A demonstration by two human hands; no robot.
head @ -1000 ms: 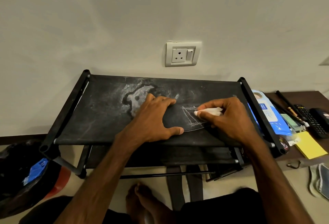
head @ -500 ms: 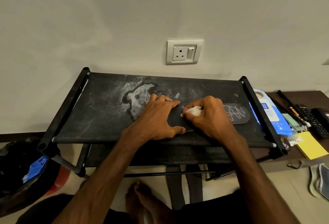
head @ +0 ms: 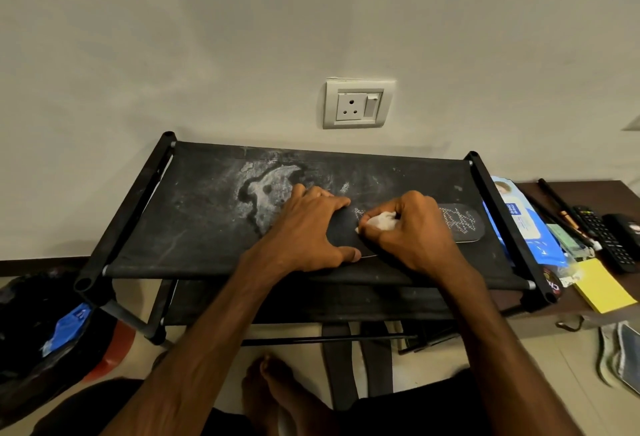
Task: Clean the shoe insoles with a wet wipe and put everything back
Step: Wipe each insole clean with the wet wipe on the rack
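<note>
While the right hand (head: 417, 233) pinches the wipe (head: 382, 221), the insole (head: 460, 226) runs left-to-right.

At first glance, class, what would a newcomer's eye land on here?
The two hands at the centre: the left hand presses a black insole flat on the dusty rack top, while the right hand holds a white wipe against it. Next, the pale stain beside them and the wall socket above.
</note>
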